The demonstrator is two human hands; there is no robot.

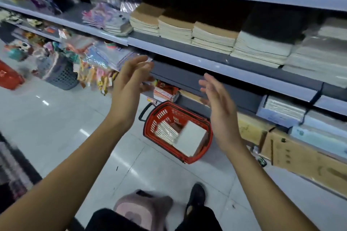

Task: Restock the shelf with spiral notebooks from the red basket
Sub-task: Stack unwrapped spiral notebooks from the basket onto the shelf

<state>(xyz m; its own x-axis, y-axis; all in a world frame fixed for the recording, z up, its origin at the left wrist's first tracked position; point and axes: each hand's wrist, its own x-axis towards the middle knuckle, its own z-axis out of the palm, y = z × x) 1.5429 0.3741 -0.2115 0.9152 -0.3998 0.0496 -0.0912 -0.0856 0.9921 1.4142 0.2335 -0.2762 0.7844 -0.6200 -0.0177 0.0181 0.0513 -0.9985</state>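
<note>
Far left: a grey perforated plastic basket [59, 75] is seen on the pale tiled floor [56, 124], with part of another red container at the frame edge.

Left hand [129, 80] is raised in front of the grey metal shelf [187, 50]. Grip is spread, fingers straight; nothing is held. The fingertips are close to the shelf lip; contact cannot be told because of blur.

Centre, below: the red plastic shopping basket [187, 158] is on the floor just beside the shelving base. Spiral notebooks [167, 131] are stacked in it, and a pale flat block [189, 139], likely more notebooks, is lying tilted over them. The stock is thus not yet finished.

Right hand [221, 116] is raised, palm turned inward, grip spread and empty.

Right: stacks of kraft-covered notebooks [212, 37] are lined up on the shelf, touching side by side; cardboard boxes [293, 154] are stored low at the right.

Judged step: hands are between loads; the next reach goes down to the basket.

Risks noted:
- The tilted block may slide off when a notebook is pulled from beneath it.
- Wire spirals may snag each other, so two may be lifted at once and one dropped.
- A load set unevenly may topple the neighbouring stacks.
- The basket is near the dark shoe [196, 195]; it may be kicked.
</note>
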